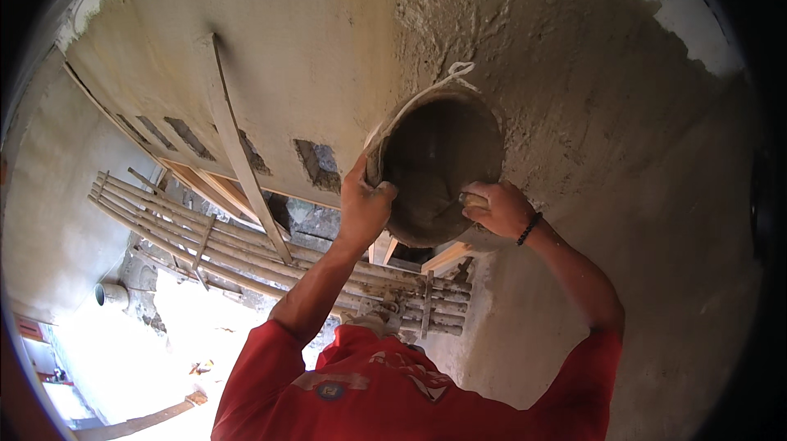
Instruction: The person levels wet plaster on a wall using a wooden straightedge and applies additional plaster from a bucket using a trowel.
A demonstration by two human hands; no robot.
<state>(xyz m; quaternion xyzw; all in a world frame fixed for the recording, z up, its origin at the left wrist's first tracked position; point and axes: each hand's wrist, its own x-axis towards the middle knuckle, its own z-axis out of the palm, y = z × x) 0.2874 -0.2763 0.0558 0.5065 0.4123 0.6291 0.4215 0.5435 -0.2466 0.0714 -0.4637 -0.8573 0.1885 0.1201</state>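
Note:
A dark round bucket (pixel 443 134), crusted with grey mortar, is tilted so that its mouth faces me. A pale rope handle (pixel 461 70) lies along its far rim. My left hand (pixel 366 202) grips the bucket's left rim, thumb over the edge. My right hand (pixel 502 210), with a dark beaded bracelet on the wrist, is closed round the short wooden handle of a trowel (pixel 473 200) at the right rim. The trowel's blade is hard to make out against the wet mortar (pixel 422 199) inside the bucket.
Behind the bucket is a wall (pixel 328 47) with rough wet plaster at the upper right and several rectangular recesses. A long wooden board (pixel 234 142) leans on it. Below runs a scaffold platform of lashed poles (pixel 213 236). A pipe end (pixel 111 295) shows at lower left.

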